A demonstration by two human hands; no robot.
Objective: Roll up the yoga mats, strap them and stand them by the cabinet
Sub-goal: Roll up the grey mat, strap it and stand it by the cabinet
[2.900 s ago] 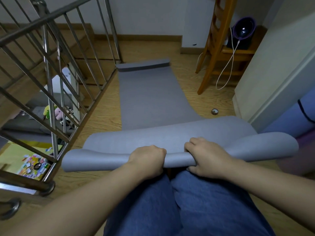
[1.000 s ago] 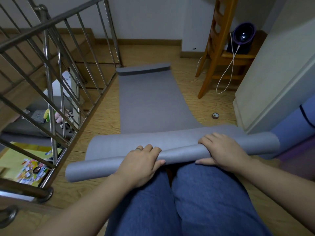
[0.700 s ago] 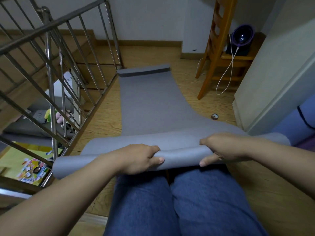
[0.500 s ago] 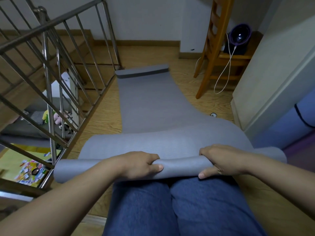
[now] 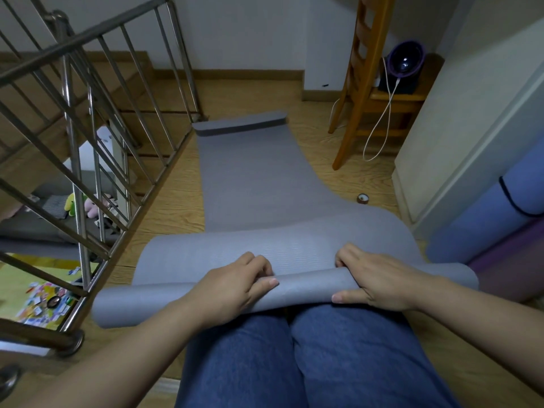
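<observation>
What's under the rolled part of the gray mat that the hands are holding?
Blue jeans on the person's knees are under the gray mat, where the left hand and right hand grip its roll. Wooden floor shows around. The floor beneath the roll's ends is covered.

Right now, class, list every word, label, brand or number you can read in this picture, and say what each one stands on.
No text can be read anywhere.
The coloured cards on the floor below the railing: any print is too small and blurred to read.
The grey yoga mat: no label or brand shows.
</observation>
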